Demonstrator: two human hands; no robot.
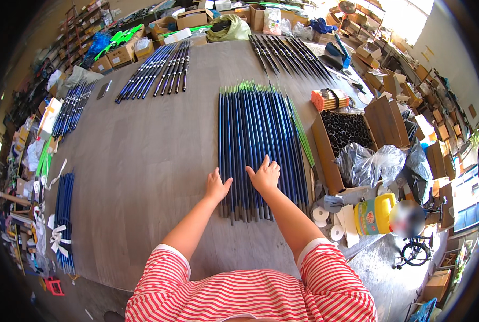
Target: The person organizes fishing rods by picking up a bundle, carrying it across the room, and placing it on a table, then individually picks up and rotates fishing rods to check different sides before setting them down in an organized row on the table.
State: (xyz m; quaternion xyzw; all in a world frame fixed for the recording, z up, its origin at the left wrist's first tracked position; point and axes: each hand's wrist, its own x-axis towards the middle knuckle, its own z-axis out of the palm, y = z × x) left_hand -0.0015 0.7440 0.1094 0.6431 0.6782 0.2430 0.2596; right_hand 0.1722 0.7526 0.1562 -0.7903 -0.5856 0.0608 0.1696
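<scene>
A wide row of thin dark blue rod sections (250, 129) lies side by side on the grey table (143, 145), with green tips at the far end and dark butts toward me. They look like fishing rod blanks. My left hand (217, 187) is at the row's left edge near the butts, thumb apart from the fingers. Across the middle of the row my right hand (264, 174) rests on top, its fingers spread. Neither hand is wrapped round a rod. A few bright green thin rods (301, 131) run along the row's right side.
Black rods (288, 53) and blue-black rod bundles (161, 70) lie at the far edge. More blue rods (65, 198) tied with white strips are at left. On the right stand a carton of black tubes (347, 129), white tape rolls (336, 232) and a yellow jug (376, 214).
</scene>
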